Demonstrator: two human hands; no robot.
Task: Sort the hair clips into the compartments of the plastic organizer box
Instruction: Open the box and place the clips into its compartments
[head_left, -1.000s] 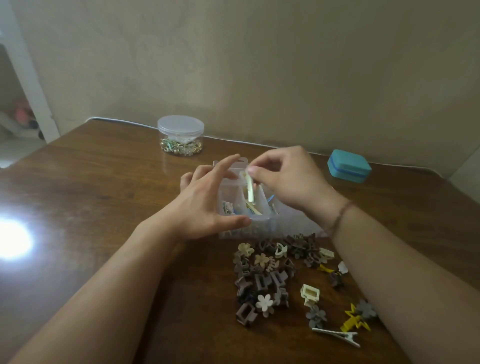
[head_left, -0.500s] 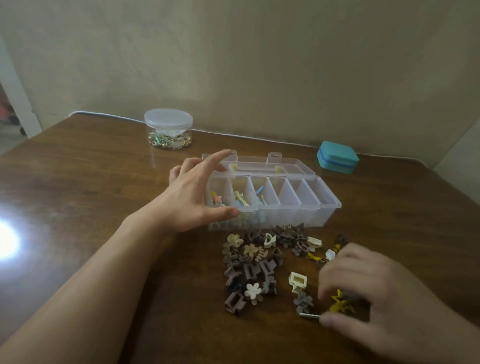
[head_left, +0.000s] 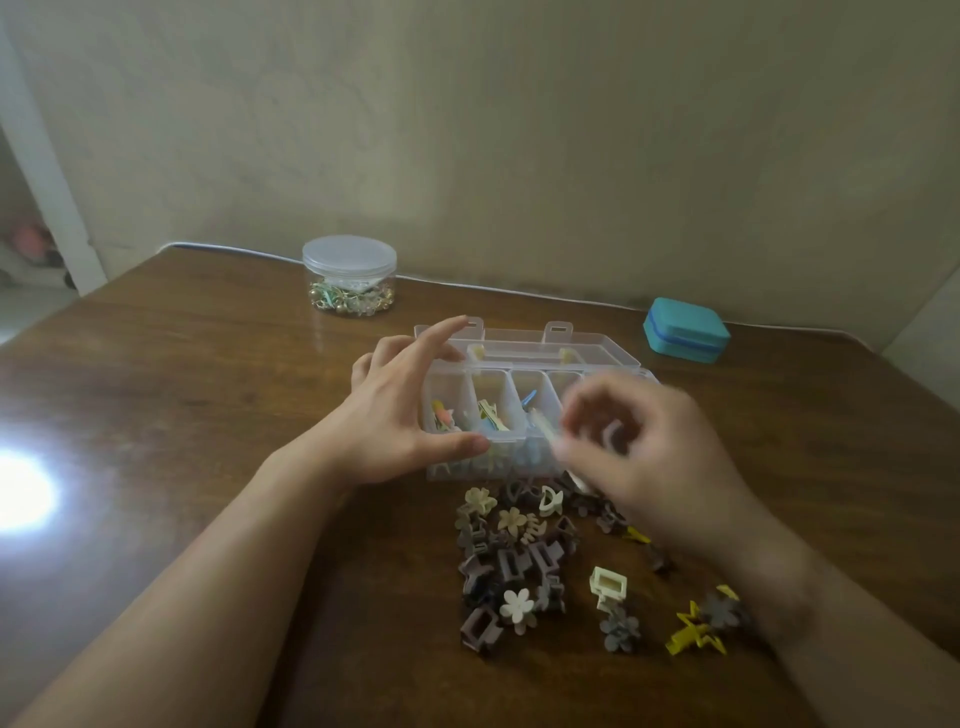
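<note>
A clear plastic organizer box (head_left: 597, 354) stands open mid-table, with a few coloured clips in its left compartments. My left hand (head_left: 395, 415) is at its left end, thumb against the front wall and fingers spread straight above the rim. Blurred by motion, my right hand (head_left: 654, 467) hovers over the box's front right part and pinches a long pale hair clip (head_left: 548, 434). In front of the box lies a pile of small brown, grey and cream claw clips (head_left: 514, 545), with a cream square clip (head_left: 608, 584) and a yellow star clip (head_left: 693, 631) nearer me.
A lidded clear jar (head_left: 349, 275) of small trinkets stands at the back left. A teal case (head_left: 685, 328) sits at the back right near the wall. A bright glare (head_left: 15, 493) marks the brown table's left side.
My right hand left the box, went down to the loose clips at the lower right, and has come back up to the box with a long pale clip. My left hand stayed.
</note>
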